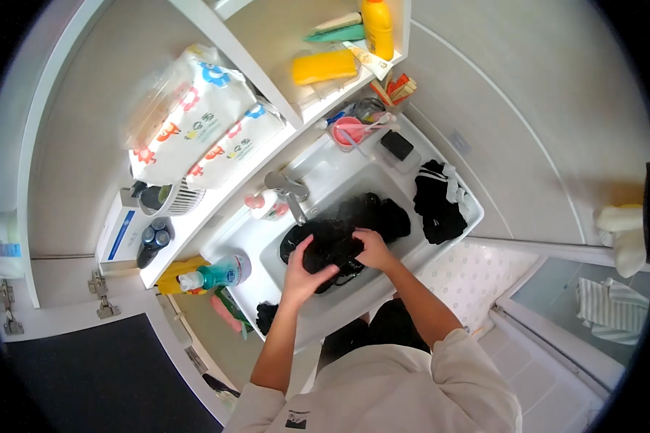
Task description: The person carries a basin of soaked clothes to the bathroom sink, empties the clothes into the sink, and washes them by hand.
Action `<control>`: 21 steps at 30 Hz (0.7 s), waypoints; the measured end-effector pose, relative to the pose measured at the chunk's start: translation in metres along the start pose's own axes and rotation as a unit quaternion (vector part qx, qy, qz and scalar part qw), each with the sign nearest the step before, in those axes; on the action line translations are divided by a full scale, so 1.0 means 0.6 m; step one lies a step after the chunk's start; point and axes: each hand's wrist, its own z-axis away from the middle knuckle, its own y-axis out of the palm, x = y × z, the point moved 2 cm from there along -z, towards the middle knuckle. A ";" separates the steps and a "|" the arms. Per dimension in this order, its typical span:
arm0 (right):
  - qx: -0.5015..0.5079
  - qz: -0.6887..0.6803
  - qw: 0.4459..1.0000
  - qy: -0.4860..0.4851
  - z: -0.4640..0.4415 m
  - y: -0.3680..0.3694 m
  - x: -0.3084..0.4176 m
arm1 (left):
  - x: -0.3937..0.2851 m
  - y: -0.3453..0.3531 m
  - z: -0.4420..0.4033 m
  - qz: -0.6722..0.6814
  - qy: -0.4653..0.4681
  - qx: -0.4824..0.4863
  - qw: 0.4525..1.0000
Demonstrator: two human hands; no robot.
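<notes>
Wet-looking black cloth is bunched up in the white sink, below the metal faucet. At its left side, my left hand holds it, thumb stretched toward the middle and fingers partly hidden. My right hand grips its right side, fingertips pressed into the fabric. More dark fabric lies toward the sink's right end; I cannot tell whether it is the same piece. The exact kind of garment does not show.
Black clothing with white stripes rests on the right rim. A black bar sits in a soap dish, near a pink cup. On the left stand a teal spray bottle and a pump bottle. An open cabinet door juts out lower left.
</notes>
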 end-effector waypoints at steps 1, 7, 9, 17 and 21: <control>-0.029 -0.041 0.998 0.038 0.001 -0.010 0.031 | -0.005 -0.004 0.003 -0.207 0.082 -0.018 0.975; -0.002 0.038 0.995 0.097 -0.003 0.007 0.078 | 0.058 0.010 -0.047 -0.437 -0.119 0.170 0.875; 0.002 0.045 0.995 0.091 0.002 0.008 0.089 | 0.098 -0.020 -0.062 -0.404 -0.136 0.079 0.901; 0.168 0.153 0.971 0.077 0.032 0.065 0.037 | 0.109 -0.087 -0.061 0.135 -0.170 0.164 0.962; 0.093 -0.139 0.977 0.128 0.020 0.104 -0.001 | 0.093 -0.065 -0.036 0.483 -0.168 0.127 0.850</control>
